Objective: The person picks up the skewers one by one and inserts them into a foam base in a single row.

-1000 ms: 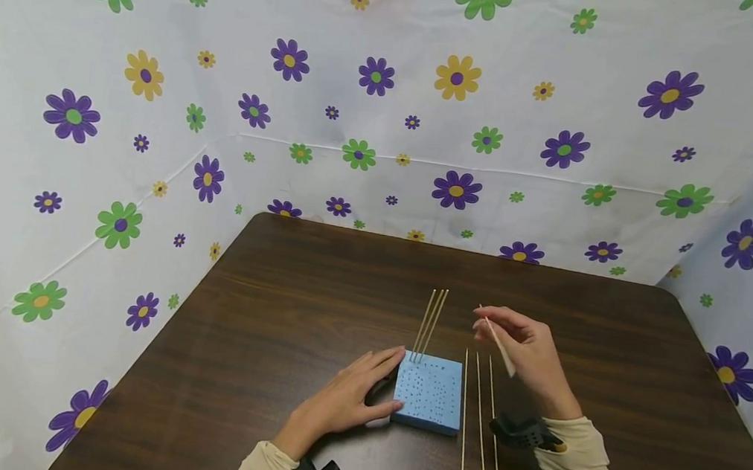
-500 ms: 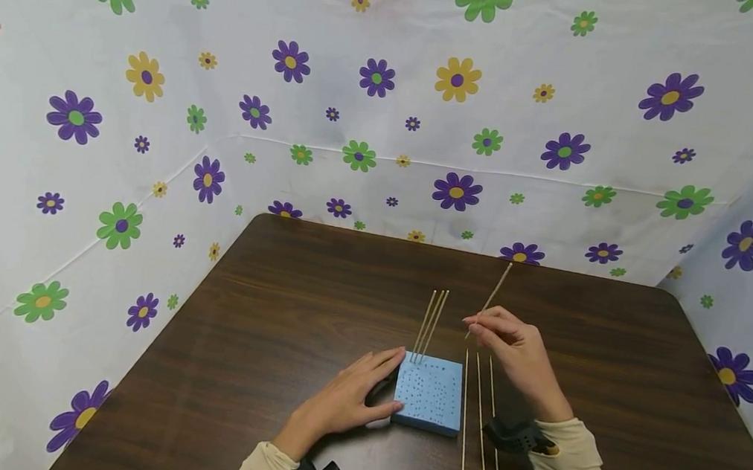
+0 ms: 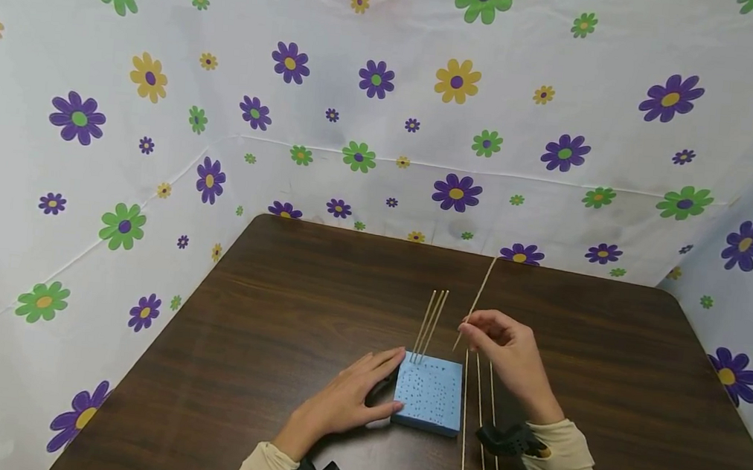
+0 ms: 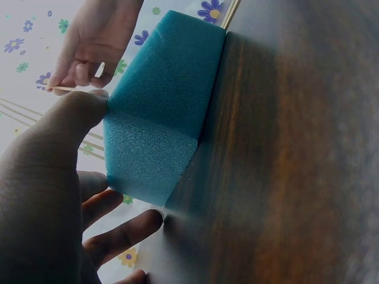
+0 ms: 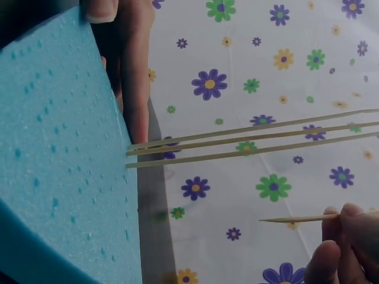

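Observation:
A light-blue foam block (image 3: 429,396), its top dotted with small holes, lies on the table. Three thin wooden skewers (image 3: 431,322) stand in its back-left corner, tilted slightly. My left hand (image 3: 345,400) rests against the block's left side with fingers extended, index fingertip near the back corner and thumb at the front part of that side. Above and right of the block, my right hand (image 3: 504,351) pinches another skewer (image 3: 481,293) between thumb and fingers. In the right wrist view this skewer's pointed end (image 5: 284,220) points toward the block, apart from it.
Right of the block, three loose skewers (image 3: 463,437) lie roughly parallel on the dark wooden table (image 3: 318,282), partly below the right wrist. A white flower-printed cloth (image 3: 387,116) hangs behind the table and along its sides.
My right hand has moved slightly left and turned the skewer from pointing toward me to leaning upward, its lower end closer to the block. The left hand and block stay put.

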The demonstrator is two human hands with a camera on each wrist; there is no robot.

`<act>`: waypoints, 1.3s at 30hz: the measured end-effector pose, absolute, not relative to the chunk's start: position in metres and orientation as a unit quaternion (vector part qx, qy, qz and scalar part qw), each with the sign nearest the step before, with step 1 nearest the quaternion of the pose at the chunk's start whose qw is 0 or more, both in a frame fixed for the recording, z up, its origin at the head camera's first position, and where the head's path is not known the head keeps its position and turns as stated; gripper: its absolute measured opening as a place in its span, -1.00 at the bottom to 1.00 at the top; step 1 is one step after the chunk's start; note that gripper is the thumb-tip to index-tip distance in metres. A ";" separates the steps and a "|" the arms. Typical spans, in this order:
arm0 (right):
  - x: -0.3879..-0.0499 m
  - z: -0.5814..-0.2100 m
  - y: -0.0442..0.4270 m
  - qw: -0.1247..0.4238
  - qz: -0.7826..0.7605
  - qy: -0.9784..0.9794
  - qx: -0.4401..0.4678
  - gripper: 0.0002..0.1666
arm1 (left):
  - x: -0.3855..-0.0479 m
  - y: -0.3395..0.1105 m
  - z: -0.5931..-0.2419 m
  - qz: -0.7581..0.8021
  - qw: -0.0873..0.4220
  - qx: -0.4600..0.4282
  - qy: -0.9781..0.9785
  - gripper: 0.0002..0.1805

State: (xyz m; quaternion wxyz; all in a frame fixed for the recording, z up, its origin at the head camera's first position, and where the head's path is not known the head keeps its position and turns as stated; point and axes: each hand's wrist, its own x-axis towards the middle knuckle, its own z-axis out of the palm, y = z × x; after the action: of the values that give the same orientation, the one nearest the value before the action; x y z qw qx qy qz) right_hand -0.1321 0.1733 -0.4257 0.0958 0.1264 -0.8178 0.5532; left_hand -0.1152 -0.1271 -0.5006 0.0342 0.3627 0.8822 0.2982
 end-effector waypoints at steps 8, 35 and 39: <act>-0.130 -0.427 0.171 0.071 0.555 -0.818 0.132 -0.85 | -0.114 -0.127 -0.501 0.303 0.034 0.360 0.882 -0.12; -0.130 -0.445 0.147 0.074 0.464 -0.866 0.168 -0.88 | -0.114 -0.127 -0.504 0.306 0.044 0.354 0.883 -0.11; -0.129 -0.445 0.146 0.070 0.448 -0.875 0.169 -0.88 | -0.114 -0.128 -0.504 0.303 0.044 0.353 0.884 -0.11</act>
State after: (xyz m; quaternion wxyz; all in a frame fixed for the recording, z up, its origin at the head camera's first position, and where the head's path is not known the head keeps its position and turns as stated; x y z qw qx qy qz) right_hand -0.1285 0.1456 -0.4451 0.0704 0.1690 -0.8750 0.4481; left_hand -0.1137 -0.1276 -0.5040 0.0441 0.3533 0.8840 0.3030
